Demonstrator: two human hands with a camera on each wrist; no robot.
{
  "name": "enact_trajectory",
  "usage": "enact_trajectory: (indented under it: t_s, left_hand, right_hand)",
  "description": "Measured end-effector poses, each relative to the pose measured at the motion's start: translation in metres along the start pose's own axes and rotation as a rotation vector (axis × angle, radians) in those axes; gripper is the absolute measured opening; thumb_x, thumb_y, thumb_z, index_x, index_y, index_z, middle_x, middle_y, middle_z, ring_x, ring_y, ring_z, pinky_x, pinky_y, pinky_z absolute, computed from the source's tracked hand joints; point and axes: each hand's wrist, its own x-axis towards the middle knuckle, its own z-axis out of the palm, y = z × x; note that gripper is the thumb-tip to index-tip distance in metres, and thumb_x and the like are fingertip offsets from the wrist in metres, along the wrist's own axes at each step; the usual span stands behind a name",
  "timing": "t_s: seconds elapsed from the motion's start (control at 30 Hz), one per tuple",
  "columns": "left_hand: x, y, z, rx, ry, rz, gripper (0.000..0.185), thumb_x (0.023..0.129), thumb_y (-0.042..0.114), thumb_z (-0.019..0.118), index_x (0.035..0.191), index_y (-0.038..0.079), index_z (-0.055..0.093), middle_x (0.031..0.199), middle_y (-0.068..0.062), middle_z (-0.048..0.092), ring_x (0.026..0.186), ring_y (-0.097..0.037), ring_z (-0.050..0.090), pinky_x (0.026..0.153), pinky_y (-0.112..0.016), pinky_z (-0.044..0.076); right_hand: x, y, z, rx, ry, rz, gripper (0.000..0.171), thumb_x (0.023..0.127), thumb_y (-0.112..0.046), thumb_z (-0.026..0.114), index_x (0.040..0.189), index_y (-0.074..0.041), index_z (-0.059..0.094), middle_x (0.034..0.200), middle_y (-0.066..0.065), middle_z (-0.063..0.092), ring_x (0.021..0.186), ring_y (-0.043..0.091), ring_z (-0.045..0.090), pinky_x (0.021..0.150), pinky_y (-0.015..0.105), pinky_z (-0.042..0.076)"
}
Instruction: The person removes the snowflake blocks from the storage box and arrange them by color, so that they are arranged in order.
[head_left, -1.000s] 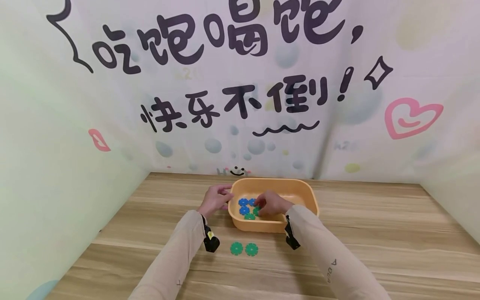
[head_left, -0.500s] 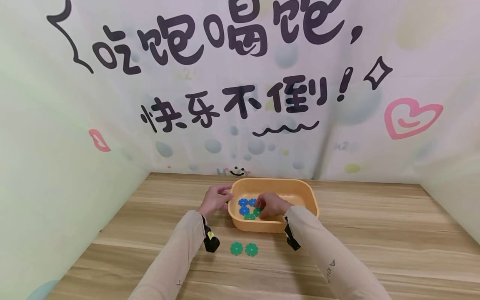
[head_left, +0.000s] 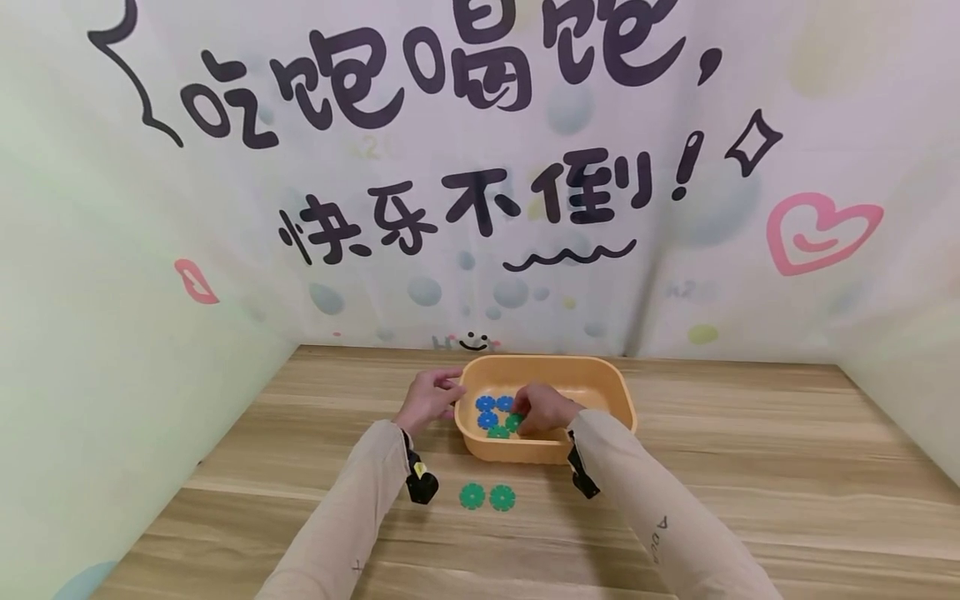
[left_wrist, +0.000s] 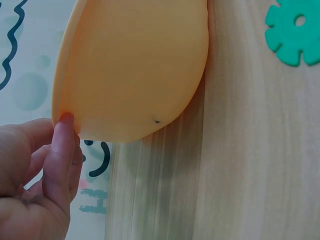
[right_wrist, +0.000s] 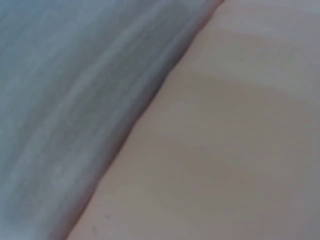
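Your left hand point(head_left: 429, 400) rests curled fingers point(left_wrist: 59, 150) against the left rim of the orange plastic tub point(head_left: 600, 385) mid-worktop point(head_left: 750, 467); your right hand point(head_left: 542, 408), fingers together, pinches a green notched plastic disc point(head_left: 513, 422) inside. Backdrop lettering reads "快乐不倒!".

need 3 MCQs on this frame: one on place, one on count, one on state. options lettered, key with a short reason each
1. Where do the two green discs outside the tub lie?
A. on the table in front of the tub
B. behind the tub
C. on the wall

2. How many blue discs show in the tub?
A. none
B. three
C. seven

3. What is the left hand doing?
A. lying flat on the table
B. touching the orange tub at its rim
C. holding a green disc

Key: 1 A, they lie between the sleeves; 2 B, three are visible beside the right hand; 3 B, the left wrist view shows a fingertip on the rim.
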Motion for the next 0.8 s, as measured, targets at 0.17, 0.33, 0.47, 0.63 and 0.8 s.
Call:
enact_trajectory:
  t_s: [0.17,0.33,0.47,0.63,0.8]
  left_hand:
    - [0.0,0.0,0.0,0.001,-0.006,0.006,0.037,0.083,0.007,0.06,0.12,0.005,0.055,0.09,-0.012,0.056,0.071,-0.021,0.057,0.063,-0.036,0.054]
    - [0.0,0.001,0.0,-0.005,-0.004,0.011,0.037,0.083,0.006,0.061,0.119,0.004,0.055,0.09,-0.012,0.056,0.069,-0.019,0.057,0.064,-0.037,0.054]
    - [0.0,0.001,0.0,-0.005,0.001,0.007,0.037,0.083,0.007,0.06,0.119,0.005,0.055,0.09,-0.012,0.056,0.068,-0.017,0.056,0.065,-0.039,0.053]
    - [0.001,0.001,0.0,-0.007,-0.003,0.009,0.037,0.083,0.007,0.06,0.12,0.004,0.055,0.091,-0.012,0.056,0.069,-0.017,0.056,0.066,-0.039,0.053]
    - [0.001,0.0,0.0,-0.023,-0.005,0.003,0.037,0.083,0.006,0.06,0.12,0.004,0.055,0.09,-0.012,0.056,0.069,-0.018,0.057,0.067,-0.04,0.053]
  right_hand:
    - [-0.001,0.001,-0.002,0.01,0.01,-0.015,0.026,0.068,-0.001,0.073,0.085,-0.005,0.054,0.078,0.003,0.051,0.072,0.017,0.046,0.068,0.026,0.047]
    - [-0.005,0.002,-0.008,0.02,0.011,-0.039,0.018,0.073,-0.001,0.069,0.085,-0.005,0.055,0.076,0.004,0.051,0.071,0.017,0.046,0.064,0.024,0.044]
    - [-0.009,0.004,-0.013,0.024,0.021,-0.101,0.011,0.077,-0.002,0.066,0.085,-0.003,0.058,0.077,0.003,0.053,0.071,0.016,0.048,0.061,0.022,0.046]
    - [-0.016,0.006,-0.018,0.059,0.051,-0.197,0.006,0.08,0.0,0.061,0.086,-0.002,0.061,0.076,0.003,0.055,0.065,0.015,0.051,0.055,0.022,0.048]
    - [-0.024,0.005,-0.02,0.117,0.071,-0.27,0.006,0.082,0.001,0.058,0.087,0.0,0.062,0.075,0.005,0.058,0.062,0.02,0.056,0.053,0.024,0.05]
